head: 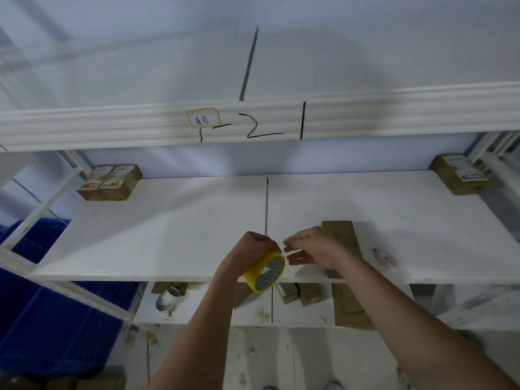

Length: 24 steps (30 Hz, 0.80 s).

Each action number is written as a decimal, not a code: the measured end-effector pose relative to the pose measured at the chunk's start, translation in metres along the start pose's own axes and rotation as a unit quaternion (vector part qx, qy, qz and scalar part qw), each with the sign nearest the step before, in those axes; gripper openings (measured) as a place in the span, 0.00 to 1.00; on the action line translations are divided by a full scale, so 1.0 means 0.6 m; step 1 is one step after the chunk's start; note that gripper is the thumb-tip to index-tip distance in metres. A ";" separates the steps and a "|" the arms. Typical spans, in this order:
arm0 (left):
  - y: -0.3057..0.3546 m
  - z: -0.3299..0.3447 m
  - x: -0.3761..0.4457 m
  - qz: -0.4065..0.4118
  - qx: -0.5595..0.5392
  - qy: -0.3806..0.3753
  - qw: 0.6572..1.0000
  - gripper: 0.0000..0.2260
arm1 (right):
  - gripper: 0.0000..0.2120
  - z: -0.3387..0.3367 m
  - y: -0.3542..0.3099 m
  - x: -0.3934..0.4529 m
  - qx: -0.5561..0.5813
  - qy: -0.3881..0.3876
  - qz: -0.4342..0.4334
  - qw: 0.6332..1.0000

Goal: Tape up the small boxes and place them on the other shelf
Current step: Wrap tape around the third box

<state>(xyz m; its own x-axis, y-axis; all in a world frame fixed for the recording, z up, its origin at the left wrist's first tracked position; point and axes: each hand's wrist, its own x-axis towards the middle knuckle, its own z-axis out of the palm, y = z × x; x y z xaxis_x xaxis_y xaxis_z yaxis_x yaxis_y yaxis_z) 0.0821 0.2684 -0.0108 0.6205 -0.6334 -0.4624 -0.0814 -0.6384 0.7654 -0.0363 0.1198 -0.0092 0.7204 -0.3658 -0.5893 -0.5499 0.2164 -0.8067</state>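
We grip the yellow tape roll in our left hand while our right hand pinches at its loose end, so the cardboard box behind looks untaped, with labelled boxes already stacked at the shelf's back corner.

Two bare forearms and hands, no sleeves, rings or watch

glossy yellow tape roll, cardboard boxes
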 end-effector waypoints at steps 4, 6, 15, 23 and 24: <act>0.045 0.040 0.011 0.020 0.055 -0.020 0.998 0.06 | 0.07 -0.055 0.019 -0.015 0.010 0.062 -0.019 0.998; 0.065 0.055 0.013 0.024 0.076 -0.026 0.996 0.07 | 0.07 -0.080 0.021 -0.026 0.019 0.080 -0.018 0.996; 0.098 0.094 0.025 0.057 0.065 -0.096 0.992 0.16 | 0.11 -0.188 0.017 -0.042 0.018 0.166 -0.037 0.985; 0.116 0.142 0.030 0.056 0.038 -0.039 0.997 0.20 | 0.09 -0.250 0.054 -0.049 0.029 0.168 -0.040 0.985; 0.114 0.146 0.032 0.050 0.037 -0.030 0.998 0.19 | 0.09 -0.253 0.058 -0.048 0.029 0.168 -0.034 0.985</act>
<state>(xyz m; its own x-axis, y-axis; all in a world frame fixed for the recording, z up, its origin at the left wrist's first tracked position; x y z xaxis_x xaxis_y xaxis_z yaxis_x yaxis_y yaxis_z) 0.0202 0.1743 -0.0067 0.5594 -0.7190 -0.4125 -0.1996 -0.5999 0.7748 -0.1402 0.0007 -0.0136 0.5693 -0.6573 -0.4938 -0.4727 0.2296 -0.8508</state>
